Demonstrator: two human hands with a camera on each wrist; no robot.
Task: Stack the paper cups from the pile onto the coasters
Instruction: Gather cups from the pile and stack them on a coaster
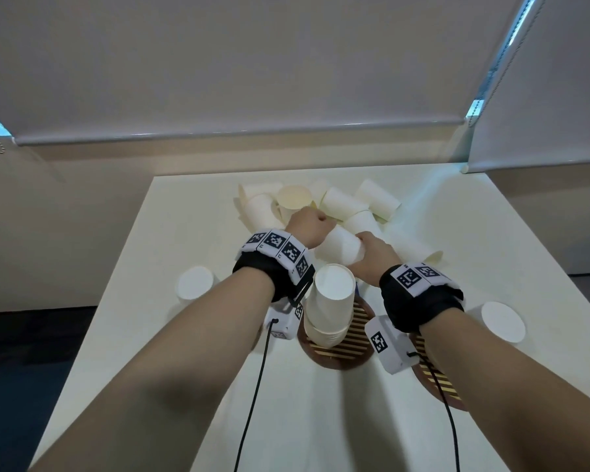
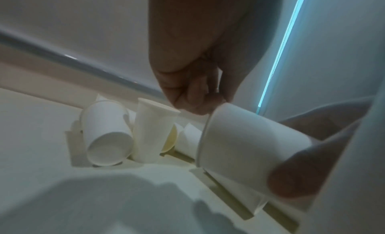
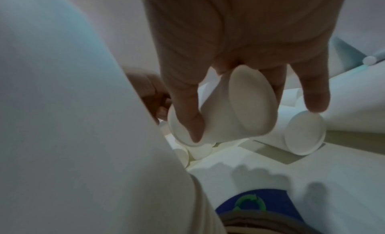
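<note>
A white paper cup (image 1: 338, 248) lies sideways in the air between both hands, just in front of the pile of paper cups (image 1: 324, 204). My left hand (image 1: 312, 221) pinches its rim (image 2: 210, 110), and my right hand (image 1: 367, 248) grips its base end, thumb and fingers curled round it (image 3: 235, 120). Nearer to me, a stack of upside-down cups (image 1: 331, 301) stands on a striped brown coaster (image 1: 355, 338). A second coaster (image 1: 438, 383) lies partly hidden under my right wrist.
Single upside-down cups stand at the left (image 1: 195, 282) and right (image 1: 503, 320) of the cream table (image 1: 304, 413). A blue item with a green recycling mark (image 3: 250, 203) lies by the stack. A wall and roller blinds lie behind the table's far edge.
</note>
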